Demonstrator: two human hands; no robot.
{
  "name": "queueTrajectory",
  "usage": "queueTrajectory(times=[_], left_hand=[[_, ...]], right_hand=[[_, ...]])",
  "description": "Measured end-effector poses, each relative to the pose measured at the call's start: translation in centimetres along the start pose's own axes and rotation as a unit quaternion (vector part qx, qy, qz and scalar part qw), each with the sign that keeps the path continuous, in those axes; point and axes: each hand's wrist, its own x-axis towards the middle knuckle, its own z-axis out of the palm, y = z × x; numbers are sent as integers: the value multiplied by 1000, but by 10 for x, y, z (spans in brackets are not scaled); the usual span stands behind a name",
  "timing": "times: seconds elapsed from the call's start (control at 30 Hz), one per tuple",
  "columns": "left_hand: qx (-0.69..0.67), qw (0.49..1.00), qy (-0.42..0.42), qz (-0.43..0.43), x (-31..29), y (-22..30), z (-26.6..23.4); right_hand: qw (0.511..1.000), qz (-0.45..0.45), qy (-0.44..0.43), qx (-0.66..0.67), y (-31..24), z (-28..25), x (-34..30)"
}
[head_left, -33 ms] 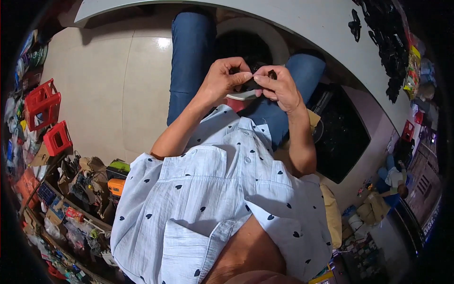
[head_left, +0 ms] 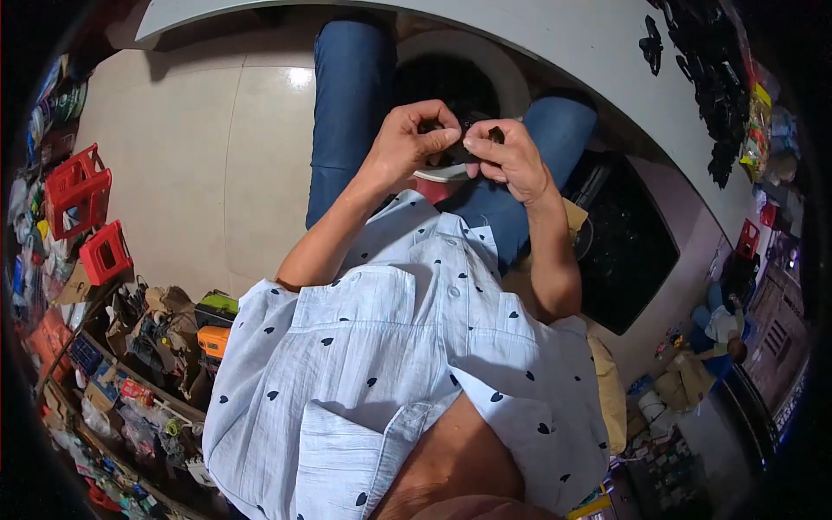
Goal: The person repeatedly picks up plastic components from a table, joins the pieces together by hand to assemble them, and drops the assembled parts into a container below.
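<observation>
- The pale table (head_left: 520, 19) curved across the top of the view; a heap of black parts (head_left: 724, 95) lay along its right end, with one black part lying just apart from the heap.
- The storage rack (head_left: 160, 392) at lower left was crowded with cardboard, plastic bags and loose, tangled goods, most too small to identify.
- The round tub (head_left: 517, 80) stood between the knees, its rim pale and its inside dark. Its contents could not be told.
- The white-rimmed red container (head_left: 433, 188) was below the hands, largely covered by them; its contents could not be made out.
- The orange case (head_left: 213, 341) sat near the left sleeve, beside the rack.
- The left hand (head_left: 414, 139) was raised over the lap, fingers curled, thumb and forefinger tips drawn close together. Whether it gripped anything could not be told.
- The right hand (head_left: 507, 156) faced it, thumb and forefinger bent into a narrow pinch, remaining fingers folded beneath. The two hands' fingertips were just beside each other, a slight gap between.
- The small dark piece (head_left: 497, 135) showed between the right thumb and curled forefinger, above the lap; its exact form was unclear.
</observation>
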Motion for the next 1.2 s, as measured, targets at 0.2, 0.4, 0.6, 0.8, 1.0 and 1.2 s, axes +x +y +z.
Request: queueTrajectory(times=[0.2, 0.4, 0.6, 0.8, 1.0, 1.2], left_hand=[[-71, 997, -15, 17, 0, -9, -4], [-61, 991, -29, 113, 5, -15, 1], [-86, 992, -26, 88, 4, -19, -7], [-154, 983, 3, 100, 0, -18, 0], [-84, 987, 11, 135, 0, -12, 4], [35, 976, 63, 207, -5, -16, 8]], right_hand=[[998, -16, -31, 46, 14, -1, 3], [993, -41, -19, 112, 19, -1, 0], [905, -353, 152, -181, 25, 25, -11], [774, -413, 186, -443, 19, 30, -17], [740, -424, 216, -475, 19, 39, -18], [719, -422, 205, -513, 18, 36, -19]])
